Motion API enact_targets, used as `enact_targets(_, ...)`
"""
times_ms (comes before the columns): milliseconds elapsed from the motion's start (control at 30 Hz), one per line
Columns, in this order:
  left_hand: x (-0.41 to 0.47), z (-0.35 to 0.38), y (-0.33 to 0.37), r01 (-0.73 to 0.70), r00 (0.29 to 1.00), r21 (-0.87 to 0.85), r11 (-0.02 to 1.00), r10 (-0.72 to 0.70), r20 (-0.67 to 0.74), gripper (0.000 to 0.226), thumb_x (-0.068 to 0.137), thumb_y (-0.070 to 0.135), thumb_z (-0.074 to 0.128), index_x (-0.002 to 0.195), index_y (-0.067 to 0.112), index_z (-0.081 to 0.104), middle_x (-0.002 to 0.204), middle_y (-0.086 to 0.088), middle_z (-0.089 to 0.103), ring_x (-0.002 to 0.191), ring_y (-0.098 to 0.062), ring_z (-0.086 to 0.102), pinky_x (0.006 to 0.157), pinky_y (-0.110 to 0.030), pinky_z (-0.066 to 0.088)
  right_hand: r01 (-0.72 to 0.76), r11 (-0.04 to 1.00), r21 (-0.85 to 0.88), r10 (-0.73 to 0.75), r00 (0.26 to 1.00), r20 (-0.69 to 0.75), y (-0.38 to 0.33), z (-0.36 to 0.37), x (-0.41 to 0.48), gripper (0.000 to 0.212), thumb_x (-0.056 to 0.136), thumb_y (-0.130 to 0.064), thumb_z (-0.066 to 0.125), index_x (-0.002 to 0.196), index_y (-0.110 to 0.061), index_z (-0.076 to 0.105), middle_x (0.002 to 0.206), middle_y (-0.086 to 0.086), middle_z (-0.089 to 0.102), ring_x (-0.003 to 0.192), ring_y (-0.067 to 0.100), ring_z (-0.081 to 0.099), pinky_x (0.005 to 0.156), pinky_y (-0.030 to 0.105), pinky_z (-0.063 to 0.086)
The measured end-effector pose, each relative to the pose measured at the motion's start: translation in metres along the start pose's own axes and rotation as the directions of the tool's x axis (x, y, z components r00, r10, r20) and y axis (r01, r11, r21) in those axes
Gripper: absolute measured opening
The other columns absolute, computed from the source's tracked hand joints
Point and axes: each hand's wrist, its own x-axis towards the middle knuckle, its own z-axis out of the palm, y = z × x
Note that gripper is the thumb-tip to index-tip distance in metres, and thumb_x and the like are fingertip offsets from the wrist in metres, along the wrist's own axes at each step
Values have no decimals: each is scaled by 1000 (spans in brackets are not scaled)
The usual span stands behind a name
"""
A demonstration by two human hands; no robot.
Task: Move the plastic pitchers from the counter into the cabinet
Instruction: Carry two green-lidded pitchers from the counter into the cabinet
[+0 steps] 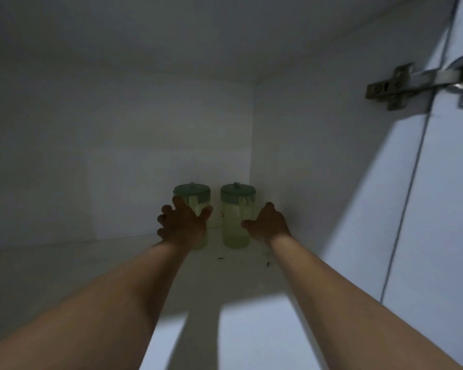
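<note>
Two pale translucent plastic pitchers with green lids stand upright side by side deep in the white cabinet, near its back right corner. My left hand (181, 224) is spread in front of the left pitcher (193, 194), fingers apart, covering its lower body. Beside the right pitcher (235, 217), just to its right, is my right hand (267, 222), fingers loosely extended and thumb toward the pitcher. Neither hand is clearly closed around a pitcher; whether they touch is hard to tell in the dim light.
The cabinet shelf (241, 316) stretches toward me, with a few small dark specks (220, 258) near the pitchers. The side wall (318, 156) is close on the right. A metal hinge (412, 84) holds the open door (444, 209) at far right.
</note>
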Motion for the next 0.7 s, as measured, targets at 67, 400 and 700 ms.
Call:
enact_targets(67, -19, -19, 5, -76, 997, 77, 994, 74, 25, 81, 86, 65, 52, 144, 15, 27, 140, -19, 39, 129, -40, 39, 103, -52, 39, 11, 997, -72, -11, 1000, 3, -5, -17, -23, 82, 88, -40, 68, 150, -8, 26, 147, 17, 43, 134, 34, 46, 106, 42, 46)
enact_targets(400, -157, -164, -9, -475, 879, 253, 843, 467, 96, 64, 99, 48, 36, 154, 23, 16, 163, -19, 10, 149, -37, 13, 118, -54, 20, 82, 906, -415, -115, 992, -55, -46, -89, -198, 63, 88, -33, 61, 142, -11, 39, 139, 20, 46, 126, 40, 50, 104, 50, 46)
enact_targets(700, -251, -317, -53, -464, 869, 380, 800, 494, 21, 65, 99, 52, 32, 155, 21, 18, 161, -19, 18, 149, -36, 16, 118, -53, 18, 282, 862, -421, -333, 942, -50, -126, -103, -346, 59, 93, -49, 52, 138, -12, 46, 145, 21, 46, 137, 39, 40, 111, 58, 34)
